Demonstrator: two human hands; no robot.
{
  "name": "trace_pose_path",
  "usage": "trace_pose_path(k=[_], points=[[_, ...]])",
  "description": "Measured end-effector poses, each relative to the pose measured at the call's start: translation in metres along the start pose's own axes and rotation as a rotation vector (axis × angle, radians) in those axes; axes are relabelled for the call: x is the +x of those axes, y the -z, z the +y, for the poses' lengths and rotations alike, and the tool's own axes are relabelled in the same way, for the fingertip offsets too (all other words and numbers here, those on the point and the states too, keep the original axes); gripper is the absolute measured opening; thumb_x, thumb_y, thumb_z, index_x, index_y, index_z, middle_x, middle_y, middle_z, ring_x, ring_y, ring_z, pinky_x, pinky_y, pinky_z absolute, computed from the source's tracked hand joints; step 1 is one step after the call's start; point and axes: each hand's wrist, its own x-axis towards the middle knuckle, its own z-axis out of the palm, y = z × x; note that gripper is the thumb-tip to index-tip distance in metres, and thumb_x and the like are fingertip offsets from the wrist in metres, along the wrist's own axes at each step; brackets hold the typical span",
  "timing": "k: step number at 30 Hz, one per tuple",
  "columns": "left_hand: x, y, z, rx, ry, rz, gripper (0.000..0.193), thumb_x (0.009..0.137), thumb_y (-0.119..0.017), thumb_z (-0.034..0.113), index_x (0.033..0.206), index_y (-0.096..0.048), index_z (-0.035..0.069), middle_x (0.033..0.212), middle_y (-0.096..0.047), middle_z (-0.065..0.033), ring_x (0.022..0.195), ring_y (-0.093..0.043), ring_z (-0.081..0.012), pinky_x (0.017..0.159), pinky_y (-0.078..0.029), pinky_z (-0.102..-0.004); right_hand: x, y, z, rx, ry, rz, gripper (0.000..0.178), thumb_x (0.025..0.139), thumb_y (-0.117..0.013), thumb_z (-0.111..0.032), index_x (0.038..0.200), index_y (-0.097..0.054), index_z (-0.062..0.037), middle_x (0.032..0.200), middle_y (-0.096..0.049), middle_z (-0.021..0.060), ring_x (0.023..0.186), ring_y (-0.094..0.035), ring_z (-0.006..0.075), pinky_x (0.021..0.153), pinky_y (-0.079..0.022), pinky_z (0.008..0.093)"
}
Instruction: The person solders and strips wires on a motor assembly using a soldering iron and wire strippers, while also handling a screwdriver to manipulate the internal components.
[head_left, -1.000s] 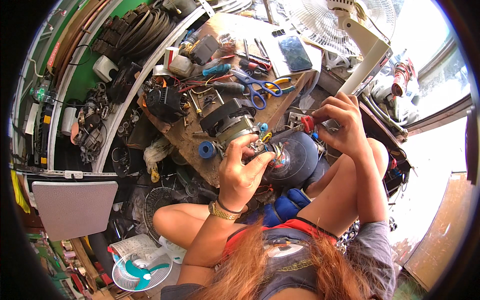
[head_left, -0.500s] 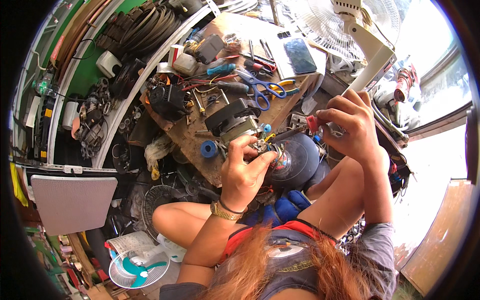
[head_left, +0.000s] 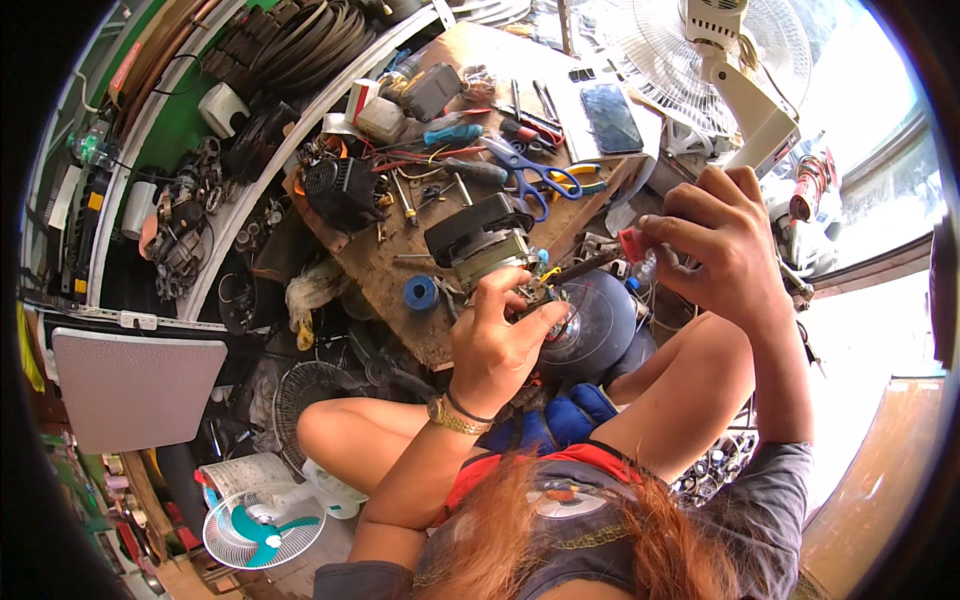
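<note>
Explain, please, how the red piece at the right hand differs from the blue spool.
The red piece is held by the right hand; the blue spool rests untouched on the wooden table. The red piece is partly covered, while the blue spool shows its round shape and dark centre. Both are brightly coloured.

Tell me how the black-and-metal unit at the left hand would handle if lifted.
The black-and-metal unit is probably heavy for its size, given its bulky metal body. Its uneven outline suggests it could tip or rock when pushed. The thin wires near the left hand look floppy and would likely dangle.
</note>
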Motion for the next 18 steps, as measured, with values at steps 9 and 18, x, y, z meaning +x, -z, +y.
trace_pose_path(k=[9,18], points=[[-0.005,-0.002,-0.003,0.000,-0.003,0.012,0.037,0.067,-0.077,0.003,0.097,-0.077,0.024,0.113,-0.058,-0.0045,0.073,-0.064,-0.0151,0.059,-0.054,-0.0292,0.017,0.008,-0.007,-0.084,0.077,-0.011,0.023,0.060,-0.082,-0.017,0.081,-0.071,-0.0187,0.084,-0.061,-0.0051,0.084,-0.056,0.0165,0.080,-0.042,0.0348],[-0.003,-0.001,-0.003,0.018,-0.018,0.010,0.033,0.071,-0.074,0.007,0.098,-0.076,0.025,0.113,-0.059,-0.0033,0.073,-0.063,-0.0148,0.059,-0.054,-0.0290,0.028,0.014,-0.019,-0.116,0.108,0.004,0.023,0.061,-0.082,-0.018,0.080,-0.071,-0.0179,0.084,-0.061,-0.0051,0.085,-0.056,0.0159,0.079,-0.042,0.0346]])
